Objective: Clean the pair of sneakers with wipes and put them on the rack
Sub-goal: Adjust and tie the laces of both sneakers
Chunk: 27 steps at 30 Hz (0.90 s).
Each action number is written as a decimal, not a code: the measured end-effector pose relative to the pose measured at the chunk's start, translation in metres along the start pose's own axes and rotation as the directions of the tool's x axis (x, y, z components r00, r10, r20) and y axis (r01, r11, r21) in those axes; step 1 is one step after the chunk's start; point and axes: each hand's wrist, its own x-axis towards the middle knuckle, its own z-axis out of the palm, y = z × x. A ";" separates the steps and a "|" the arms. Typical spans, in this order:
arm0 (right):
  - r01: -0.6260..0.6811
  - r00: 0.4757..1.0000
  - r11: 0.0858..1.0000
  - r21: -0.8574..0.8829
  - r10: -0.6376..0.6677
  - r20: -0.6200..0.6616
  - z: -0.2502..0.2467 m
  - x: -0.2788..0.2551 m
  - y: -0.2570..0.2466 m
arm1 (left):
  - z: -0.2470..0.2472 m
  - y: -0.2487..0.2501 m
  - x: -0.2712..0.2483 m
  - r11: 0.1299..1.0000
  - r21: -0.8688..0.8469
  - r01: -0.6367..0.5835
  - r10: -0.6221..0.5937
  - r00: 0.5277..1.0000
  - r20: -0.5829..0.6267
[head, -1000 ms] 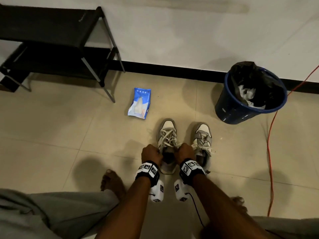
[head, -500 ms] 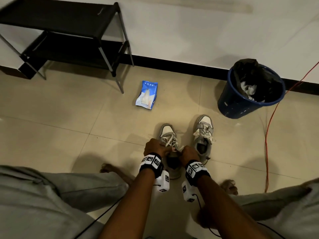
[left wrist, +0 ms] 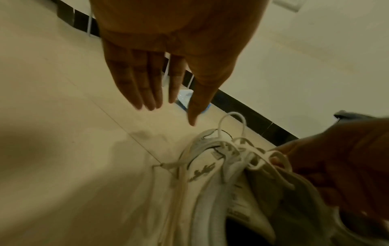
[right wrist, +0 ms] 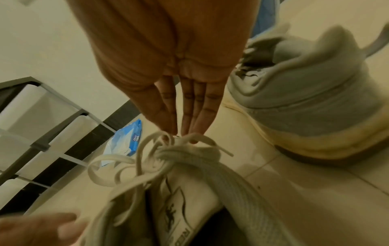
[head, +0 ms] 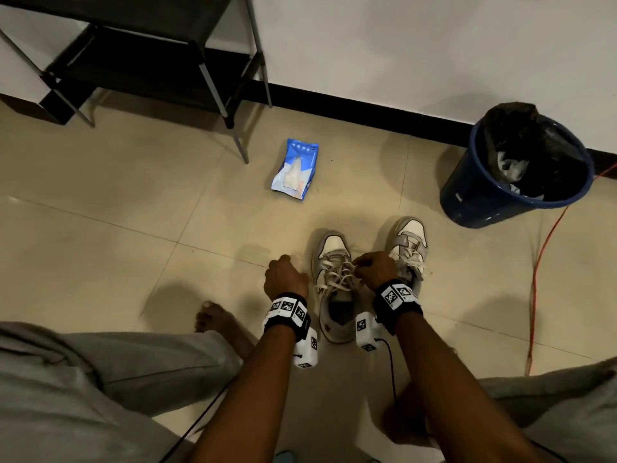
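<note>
Two grey-and-white sneakers stand side by side on the tiled floor, the left sneaker (head: 334,248) nearer me and the right sneaker (head: 409,235) beside it. My right hand (head: 360,264) pinches the left sneaker's laces (right wrist: 168,149) at the knot with its fingertips (right wrist: 187,131). My left hand (head: 283,262) hovers just left of that sneaker, fingers (left wrist: 147,93) straight and holding nothing. A blue wipes pack (head: 295,168) lies on the floor beyond the sneakers. The black rack (head: 150,61) stands against the wall at the far left.
A blue bin (head: 484,208) with a black liner and used wipes inside stands at the right by the wall. An orange cable (head: 539,279) runs along the floor on the right. My bare feet and grey trouser legs are near the sneakers.
My left hand has let go of the laces and moved left, off the sneaker, with its fingers spread straight. My right hand stays at the laces.
</note>
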 end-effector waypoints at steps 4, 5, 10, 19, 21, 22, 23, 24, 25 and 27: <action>0.018 1.000 0.992 0.129 -0.016 -0.015 0.008 0.005 0.012 | 0.024 0.010 0.003 0.976 -0.166 -0.139 0.170 0.966 0.193; 0.026 0.999 0.989 0.146 -0.023 -0.028 0.009 0.005 0.013 | 0.028 0.010 0.003 0.973 -0.197 -0.122 0.161 0.967 0.200; 0.092 0.993 0.995 0.025 -0.090 -0.069 0.013 0.003 0.015 | 0.031 0.007 0.005 0.962 -0.272 -0.006 0.058 0.981 0.184; 0.083 0.991 0.996 0.022 -0.080 -0.106 0.021 0.006 0.028 | 0.082 -0.033 0.051 0.894 -0.431 0.120 -0.014 0.970 0.242; 0.079 0.992 0.994 0.080 -0.070 -0.109 0.022 0.006 0.029 | 0.062 -0.020 0.035 0.866 -0.475 0.154 -0.054 0.974 0.219; 0.062 0.992 0.991 0.115 -0.049 -0.115 0.020 0.006 0.028 | 0.056 -0.016 0.029 0.866 -0.474 0.158 -0.073 0.979 0.192; 0.038 0.993 0.988 0.148 -0.021 -0.117 0.019 0.004 0.027 | 0.050 -0.014 0.025 0.886 -0.442 0.142 -0.074 0.983 0.168; 0.015 0.992 0.987 0.159 0.005 -0.129 0.017 0.002 0.027 | 0.044 -0.009 0.017 0.909 -0.402 0.110 -0.051 0.987 0.154; 0.006 0.991 0.989 0.146 0.014 -0.133 0.017 0.001 0.028 | 0.041 -0.006 0.010 0.926 -0.372 0.063 -0.006 0.988 0.153; 0.034 0.997 0.990 0.138 -0.023 -0.075 0.015 -0.003 0.029 | 0.039 -0.002 0.002 0.922 -0.386 -0.039 0.111 0.980 0.166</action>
